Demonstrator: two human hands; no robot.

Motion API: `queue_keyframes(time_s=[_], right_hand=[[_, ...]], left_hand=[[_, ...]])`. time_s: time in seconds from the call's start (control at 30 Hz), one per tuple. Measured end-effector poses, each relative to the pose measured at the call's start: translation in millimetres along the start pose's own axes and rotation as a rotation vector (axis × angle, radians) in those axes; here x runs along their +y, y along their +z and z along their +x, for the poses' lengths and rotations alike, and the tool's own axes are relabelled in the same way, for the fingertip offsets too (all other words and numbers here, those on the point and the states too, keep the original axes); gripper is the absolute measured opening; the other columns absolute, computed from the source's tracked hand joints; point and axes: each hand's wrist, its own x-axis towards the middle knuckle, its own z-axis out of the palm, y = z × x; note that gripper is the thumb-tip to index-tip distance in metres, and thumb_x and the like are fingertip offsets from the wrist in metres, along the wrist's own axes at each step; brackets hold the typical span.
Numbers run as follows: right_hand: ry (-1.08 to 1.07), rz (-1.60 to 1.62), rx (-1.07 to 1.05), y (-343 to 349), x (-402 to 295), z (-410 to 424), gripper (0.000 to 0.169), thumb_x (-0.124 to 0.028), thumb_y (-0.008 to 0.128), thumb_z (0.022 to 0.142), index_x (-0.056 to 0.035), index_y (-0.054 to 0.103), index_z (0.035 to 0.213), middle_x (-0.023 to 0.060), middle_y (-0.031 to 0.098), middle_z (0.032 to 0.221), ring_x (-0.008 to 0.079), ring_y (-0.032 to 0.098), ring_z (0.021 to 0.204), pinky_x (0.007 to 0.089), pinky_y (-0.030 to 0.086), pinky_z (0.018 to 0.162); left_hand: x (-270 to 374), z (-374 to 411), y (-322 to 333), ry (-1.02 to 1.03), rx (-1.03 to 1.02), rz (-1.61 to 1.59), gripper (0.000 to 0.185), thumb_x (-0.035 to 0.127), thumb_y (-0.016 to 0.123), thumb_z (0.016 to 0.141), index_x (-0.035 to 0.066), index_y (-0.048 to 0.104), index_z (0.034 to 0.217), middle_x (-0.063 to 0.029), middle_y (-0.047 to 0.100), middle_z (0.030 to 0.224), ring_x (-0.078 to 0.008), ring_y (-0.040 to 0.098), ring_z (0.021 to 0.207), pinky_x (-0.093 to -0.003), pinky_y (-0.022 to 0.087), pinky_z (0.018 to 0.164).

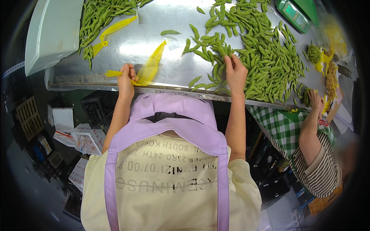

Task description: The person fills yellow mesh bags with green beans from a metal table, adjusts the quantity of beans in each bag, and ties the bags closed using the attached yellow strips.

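Note:
My left hand [126, 77] is closed around the gathered part of a yellow mesh bag [150, 66] at the near edge of the steel table [173, 72]. The bag's limp body extends to the right of my fist, and a short end sticks out to the left. My right hand [236, 72] reaches over the table, thumb and fingers pinched on some green edamame pods [222, 49]. Loose pods lie around those fingers. Just to their right spreads a large heap of edamame [266, 63]. The pods partly hide the fingertips.
A second pod pile [101, 20] and another yellow mesh bag [118, 26] lie at the far left, by a pale plastic bin [55, 31]. A green digital scale [294, 16] stands far right. A co-worker's hands [316, 101] hold a filled bag [307, 97] at right.

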Motion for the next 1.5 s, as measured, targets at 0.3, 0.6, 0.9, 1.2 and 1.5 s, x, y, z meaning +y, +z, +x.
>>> queue_keyframes(time_s=[0.3, 0.6, 0.9, 1.2, 1.5], right_hand=[[-0.255, -0.216, -0.169, -11, -31, -49, 0.028, -0.015, 0.07, 0.07, -0.0089, 0.064, 0.096, 0.004, 0.059, 0.092, 0.0241, 0.052, 0.097, 0.0378, 0.041, 0.081], [-0.536, -0.353, -0.3, 17, -17, -58, 0.011, -0.011, 0.068, 0.069, -0.0083, 0.064, 0.079, 0.0038, 0.059, 0.075, 0.0225, 0.056, 0.075, 0.035, 0.041, 0.066], [-0.364, -0.333, -0.28, 35, -21, -57, 0.023, -0.017, 0.064, 0.073, -0.0083, 0.06, 0.093, 0.0054, 0.061, 0.073, 0.0248, 0.059, 0.068, 0.0367, 0.046, 0.062], [-0.514, -0.432, 0.027, 17, -27, -17, 0.037, -0.011, 0.07, 0.066, -0.012, 0.06, 0.102, 0.0053, 0.056, 0.097, 0.027, 0.051, 0.091, 0.0374, 0.045, 0.072], [-0.672, -0.224, -0.15, 34, -20, -64, 0.027, -0.011, 0.069, 0.069, -0.0109, 0.064, 0.096, 0.0019, 0.057, 0.071, 0.0201, 0.054, 0.068, 0.0333, 0.043, 0.06]], left_hand=[[-7, 7, -7, 0.016, -0.038, 0.136, 0.022, 0.025, 0.044, 0.095, 0.007, 0.052, 0.084, 0.0024, 0.042, 0.06, -0.0073, 0.036, 0.05, -0.0221, 0.032, 0.047], [-15, 11, -9, 0.046, -0.084, 0.239, 0.025, 0.023, 0.043, 0.095, 0.005, 0.054, 0.083, 0.0019, 0.043, 0.06, -0.006, 0.038, 0.05, -0.0211, 0.034, 0.046], [-17, 11, -10, 0.069, -0.106, 0.253, 0.026, 0.024, 0.044, 0.095, 0.003, 0.055, 0.083, 0.0013, 0.045, 0.061, -0.0062, 0.038, 0.05, -0.0203, 0.034, 0.047], [-17, 12, -9, 0.081, -0.126, 0.301, 0.026, 0.026, 0.044, 0.095, 0.004, 0.055, 0.085, 0.0015, 0.044, 0.062, -0.0062, 0.039, 0.049, -0.0204, 0.036, 0.046], [-17, 16, -10, 0.071, -0.091, 0.276, 0.028, 0.027, 0.044, 0.095, 0.004, 0.056, 0.084, 0.0012, 0.046, 0.062, -0.0059, 0.039, 0.047, -0.0204, 0.037, 0.044]])
